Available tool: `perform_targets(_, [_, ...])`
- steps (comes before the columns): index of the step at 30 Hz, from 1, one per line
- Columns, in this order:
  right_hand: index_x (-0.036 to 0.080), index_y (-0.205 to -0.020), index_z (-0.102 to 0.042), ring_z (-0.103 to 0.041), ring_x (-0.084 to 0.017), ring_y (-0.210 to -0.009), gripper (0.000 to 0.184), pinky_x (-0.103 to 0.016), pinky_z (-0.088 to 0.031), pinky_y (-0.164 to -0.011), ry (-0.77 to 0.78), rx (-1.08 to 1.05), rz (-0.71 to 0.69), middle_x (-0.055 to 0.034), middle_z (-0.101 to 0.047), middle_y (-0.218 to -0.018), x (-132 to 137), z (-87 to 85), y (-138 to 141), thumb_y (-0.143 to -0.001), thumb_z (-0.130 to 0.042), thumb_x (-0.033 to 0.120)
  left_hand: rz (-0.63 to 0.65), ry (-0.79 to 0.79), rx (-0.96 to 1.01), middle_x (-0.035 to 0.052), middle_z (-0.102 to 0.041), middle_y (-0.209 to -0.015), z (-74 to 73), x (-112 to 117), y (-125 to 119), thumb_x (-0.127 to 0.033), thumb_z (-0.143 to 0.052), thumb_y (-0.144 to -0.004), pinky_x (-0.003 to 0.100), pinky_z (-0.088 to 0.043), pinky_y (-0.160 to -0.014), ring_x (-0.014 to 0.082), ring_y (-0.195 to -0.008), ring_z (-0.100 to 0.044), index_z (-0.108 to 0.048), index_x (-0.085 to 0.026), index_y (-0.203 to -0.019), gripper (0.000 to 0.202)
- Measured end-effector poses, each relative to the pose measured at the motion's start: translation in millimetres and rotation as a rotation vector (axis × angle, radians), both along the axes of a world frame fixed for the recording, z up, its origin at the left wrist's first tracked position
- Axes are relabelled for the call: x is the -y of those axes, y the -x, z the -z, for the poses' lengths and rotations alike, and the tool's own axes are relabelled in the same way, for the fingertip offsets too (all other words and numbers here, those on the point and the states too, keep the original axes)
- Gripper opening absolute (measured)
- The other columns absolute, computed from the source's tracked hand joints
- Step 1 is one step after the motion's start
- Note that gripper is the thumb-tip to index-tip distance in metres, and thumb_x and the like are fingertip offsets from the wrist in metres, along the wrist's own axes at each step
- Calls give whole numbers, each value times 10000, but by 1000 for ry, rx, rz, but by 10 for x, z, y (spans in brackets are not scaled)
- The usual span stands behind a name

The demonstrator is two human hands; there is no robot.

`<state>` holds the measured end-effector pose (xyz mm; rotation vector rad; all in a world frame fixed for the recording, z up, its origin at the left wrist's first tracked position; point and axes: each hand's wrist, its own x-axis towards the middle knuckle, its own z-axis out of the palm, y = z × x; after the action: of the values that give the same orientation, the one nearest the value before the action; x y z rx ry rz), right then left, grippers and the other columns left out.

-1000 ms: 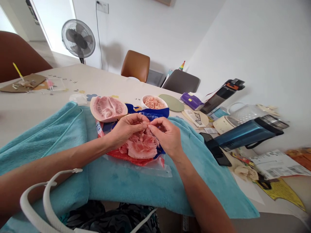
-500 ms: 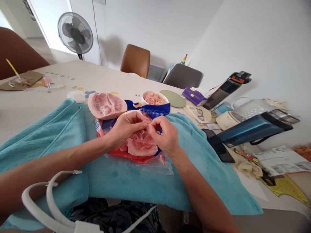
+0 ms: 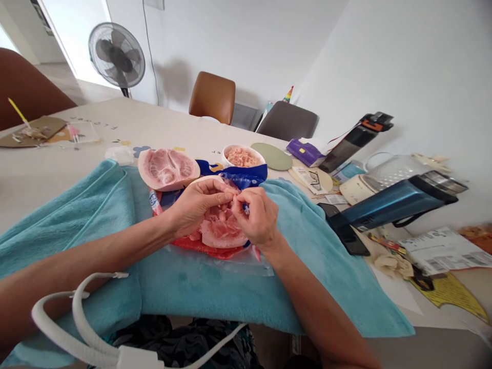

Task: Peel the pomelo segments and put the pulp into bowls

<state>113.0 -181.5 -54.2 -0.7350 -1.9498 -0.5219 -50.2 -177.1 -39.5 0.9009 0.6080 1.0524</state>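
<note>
Both hands meet over the fruit, fingertips nearly touching: the left hand [image 3: 198, 205] pinches a small pink piece [image 3: 233, 192] between thumb and forefinger, and the right hand [image 3: 257, 218] grips the same piece from its side, fingers curled. Much of the piece is hidden by the fingers. Directly beneath lies pink fruit flesh [image 3: 223, 230], opened out on a red and blue plastic bag [image 3: 221, 253]. Just beyond the left hand rests a thick half rind [image 3: 169, 169], pink inner face showing. Behind the bag stands a white bowl [image 3: 226, 161] filled with loose pink pulp [image 3: 241, 156]. All but the bowl lie over a teal towel [image 3: 207, 294]. To the right are a green oval mat [image 3: 272, 157], a purple packet [image 3: 303, 153], a dark phone [image 3: 356, 243] and a blue flask [image 3: 388, 204], lying tilted. A fan [image 3: 117, 55] stands beyond the table [image 3: 154, 120].
</note>
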Motion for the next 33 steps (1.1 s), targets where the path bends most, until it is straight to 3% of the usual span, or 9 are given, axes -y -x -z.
perform_targets(5, [215,-1035,-588,-682,-180,-821,166,-289,-550,-682,118,-104,12,-88,-706,-947,17,-1,12,-890,-563,137,-68,-32,-41,4,-693,-742,-7,7,12,-260,-841,-656,197,-516,-439,82,-501,-602,-640,-128,-751,259])
perform_targets(9, [214,-962,-627,-688,-183,-803,146,-297,-540,-726,107,-87,38,-75,-723,-866,58,-1,14,-898,-535,120,-113,-75,-95,0,-691,-728,-12,32,1,-278,-827,-675,183,-503,-463,78,-522,-601,-655,-138,-790,250])
perform_targets(14, [218,-844,-595,-638,-152,-685,147,-262,-484,-623,80,11,108,-44,-685,-757,65,-38,8,-886,-509,106,-128,-231,-254,35,-721,-872,-30,54,-2,-273,-742,-761,204,-537,-559,107,-657,-635,-711,-155,-1020,286])
perform_targets(20, [223,-730,-548,-572,-135,-591,192,-262,-424,-540,90,86,126,-22,-634,-664,28,-28,0,-856,-478,96,-85,-390,-408,22,-662,-853,-35,24,27,-297,-661,-822,191,-530,-525,83,-603,-585,-726,-148,-888,175])
perform_targets(23, [226,-736,-550,-577,-124,-609,178,-248,-436,-541,208,-17,18,-11,-640,-686,58,-40,26,-844,-480,101,-76,-405,-444,4,-629,-802,-26,3,33,-290,-638,-830,182,-510,-467,74,-549,-560,-719,-159,-901,170])
perform_targets(27, [224,-715,-543,-567,-106,-601,155,-238,-460,-567,436,-264,-125,16,-627,-678,144,-108,72,-833,-526,124,-178,-421,-491,22,-681,-858,-19,-32,47,-265,-670,-807,162,-511,-529,88,-638,-605,-724,-165,-912,155])
perform_targets(33, [213,-741,-606,-541,-96,-519,104,-233,-464,-501,854,-654,-232,29,-622,-641,164,-154,23,-825,-596,272,-131,-192,-330,2,-673,-730,-76,-15,46,-345,-725,-768,176,-479,-445,87,-523,-585,-711,-167,-930,241])
